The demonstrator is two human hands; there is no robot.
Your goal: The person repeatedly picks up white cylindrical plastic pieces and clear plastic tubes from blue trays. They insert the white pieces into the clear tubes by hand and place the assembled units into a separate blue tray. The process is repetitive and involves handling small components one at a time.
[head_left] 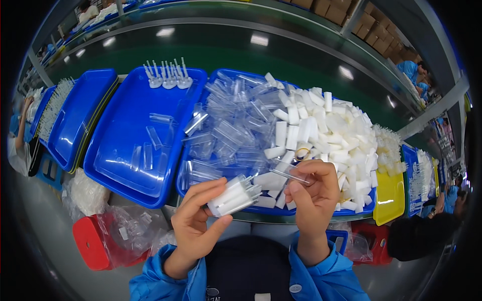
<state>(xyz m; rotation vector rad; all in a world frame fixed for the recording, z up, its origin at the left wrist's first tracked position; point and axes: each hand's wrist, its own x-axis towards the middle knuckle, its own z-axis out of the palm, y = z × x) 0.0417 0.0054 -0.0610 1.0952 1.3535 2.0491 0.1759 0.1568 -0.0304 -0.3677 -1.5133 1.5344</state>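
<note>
My left hand [197, 223] is closed around a bundle of clear tubes with white cylindrical pieces inside [233, 197], their open ends facing right. Between the thumb and fingers of my right hand [317, 195] is a single clear tube [291, 171], tilted, a little right of the bundle. Both hands are above the near edge of a blue tray. Loose clear tubes [233, 125] are heaped in its left part. White cylindrical pieces [346, 133] form a pile in its right part, behind my right hand.
To the left, another blue tray [118, 135] holds a few clear tubes and a cluster of upright stemmed white pieces [169, 79]. A yellow tray [390, 200] sits at the right. Red stools [93, 246] with plastic bags stand below the table. Beyond runs a green conveyor belt [221, 47].
</note>
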